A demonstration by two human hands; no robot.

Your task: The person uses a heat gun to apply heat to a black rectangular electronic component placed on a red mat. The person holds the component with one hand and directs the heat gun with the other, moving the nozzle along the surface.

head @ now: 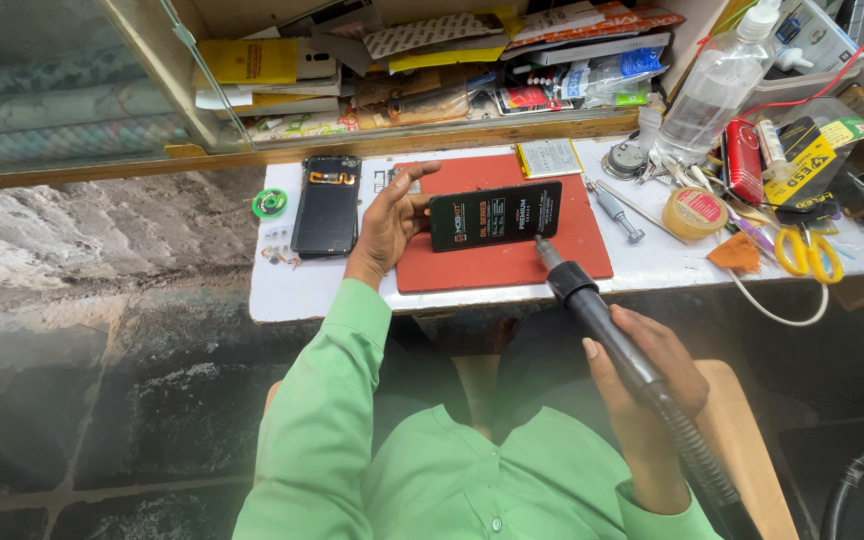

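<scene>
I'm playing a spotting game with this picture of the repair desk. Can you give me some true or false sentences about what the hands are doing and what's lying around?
1. The left hand holds the black panel at its left end. True.
2. The black panel lies on a blue mat. False: the mat is red.
3. The right hand grips a black hot-air wand whose nozzle points at the panel's lower right edge. True.
4. The yellow-handled scissors are in the right hand. False: they lie on the table, off to the right.
5. An opened phone body lies left of the mat. True.
</scene>
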